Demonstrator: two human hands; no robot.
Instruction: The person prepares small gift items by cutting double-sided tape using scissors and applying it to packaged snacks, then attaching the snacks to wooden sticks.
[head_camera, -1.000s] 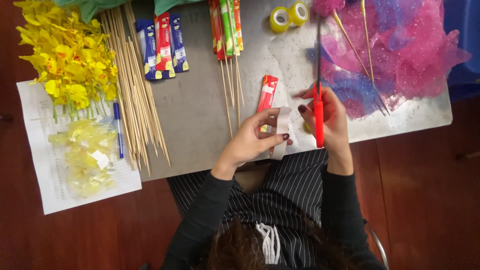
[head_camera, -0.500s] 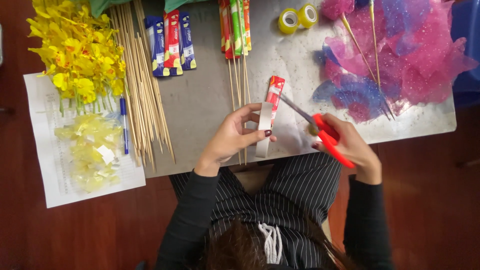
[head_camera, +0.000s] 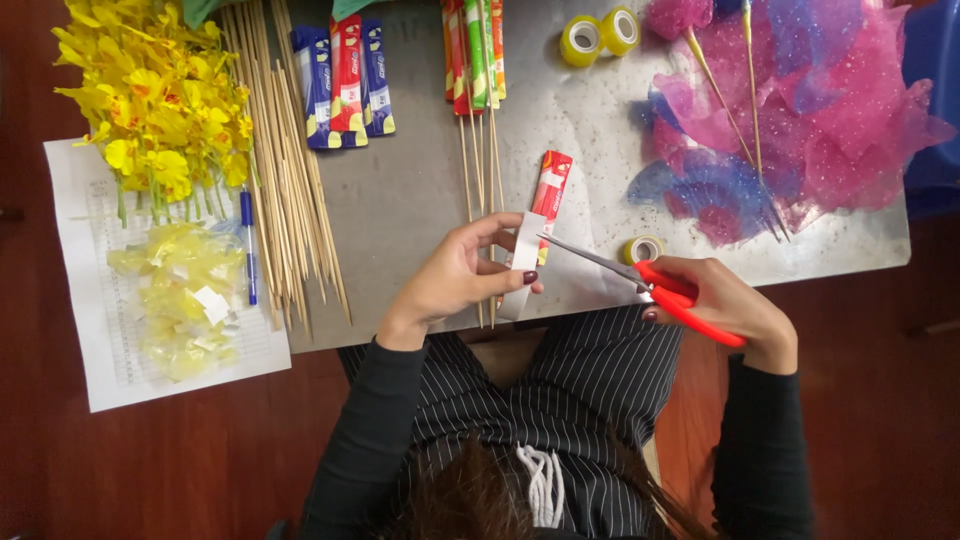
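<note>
Paper strip (head_camera: 524, 262) stands lengthwise in my left hand (head_camera: 455, 280), pinched; scissors (head_camera: 640, 280), gripped in my right hand (head_camera: 725, 305), reach it crosswise from the right, blades slightly parted

Red-handled scissors (head_camera: 640, 282) meet upright white strip (head_camera: 524, 262).

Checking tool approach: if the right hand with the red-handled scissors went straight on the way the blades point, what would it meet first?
Probably the white paper strip in the left hand: the right hand aims the red-handled scissors at it, tips about touching; depth unclear.
</note>
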